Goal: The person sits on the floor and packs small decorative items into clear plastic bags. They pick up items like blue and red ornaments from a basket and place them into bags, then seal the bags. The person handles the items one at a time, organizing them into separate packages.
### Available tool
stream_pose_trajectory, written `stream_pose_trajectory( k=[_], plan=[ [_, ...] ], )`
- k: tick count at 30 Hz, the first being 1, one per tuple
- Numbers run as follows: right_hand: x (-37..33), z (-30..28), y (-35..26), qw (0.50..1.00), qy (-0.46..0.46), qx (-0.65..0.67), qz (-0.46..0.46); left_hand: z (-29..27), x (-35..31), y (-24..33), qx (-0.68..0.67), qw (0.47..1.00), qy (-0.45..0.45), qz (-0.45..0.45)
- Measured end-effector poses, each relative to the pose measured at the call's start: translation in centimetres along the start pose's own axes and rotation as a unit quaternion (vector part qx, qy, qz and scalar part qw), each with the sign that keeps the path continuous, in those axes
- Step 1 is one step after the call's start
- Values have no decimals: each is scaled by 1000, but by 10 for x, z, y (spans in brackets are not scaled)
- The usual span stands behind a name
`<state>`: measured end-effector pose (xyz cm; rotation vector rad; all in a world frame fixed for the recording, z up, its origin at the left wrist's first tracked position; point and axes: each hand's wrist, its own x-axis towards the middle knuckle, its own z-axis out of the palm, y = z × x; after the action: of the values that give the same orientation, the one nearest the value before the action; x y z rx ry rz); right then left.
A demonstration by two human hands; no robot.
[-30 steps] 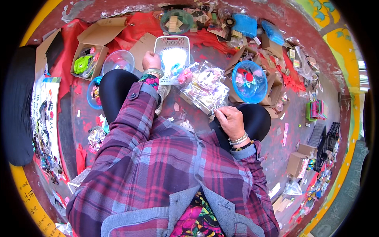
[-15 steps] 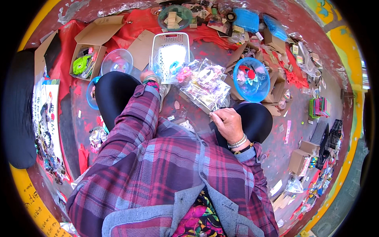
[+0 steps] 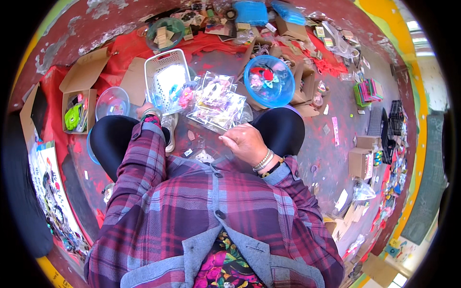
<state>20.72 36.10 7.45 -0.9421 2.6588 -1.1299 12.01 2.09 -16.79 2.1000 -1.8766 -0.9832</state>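
A red-painted floor strewn with cardboard boxes and craft scraps is seen from above, with the seated person's plaid shirt filling the foreground. Nearest, the right hand (image 3: 247,143) is closed on the near edge of a bundle of clear packets (image 3: 218,102) holding small coloured ornaments. Against half a second earlier, that hand and the bundle are little shifted, while the left hand (image 3: 147,112) has been brought back from the basket's middle to its near corner; its fingers are hidden, so its grip cannot be told. Just beyond it stands 1 white slatted basket (image 3: 165,77). Beyond the bundle, 1 blue bowl (image 3: 269,80) is counted; 1 clear bowl (image 3: 112,102) lies left of the left hand.
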Motion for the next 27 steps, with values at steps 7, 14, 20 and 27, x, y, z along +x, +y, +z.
stream_pose_trajectory(
  k=[7, 14, 20, 27],
  plan=[
    [2, -8, -12, 996, -49, -28, -70, -31, 10, 26, -135, 946, 4, 295],
    [1, 13, -23, 983, -148, 16, -104, -58, -18, 67, -189, 929, -114, 296],
    [8, 18, -12, 980, -187, -36, -56, -53, 6, 128, -371, 896, -195, 147],
    [23, 15, -12, 967, -241, -59, -65, 33, 107, 135, -238, 846, -352, 321]
  ],
)
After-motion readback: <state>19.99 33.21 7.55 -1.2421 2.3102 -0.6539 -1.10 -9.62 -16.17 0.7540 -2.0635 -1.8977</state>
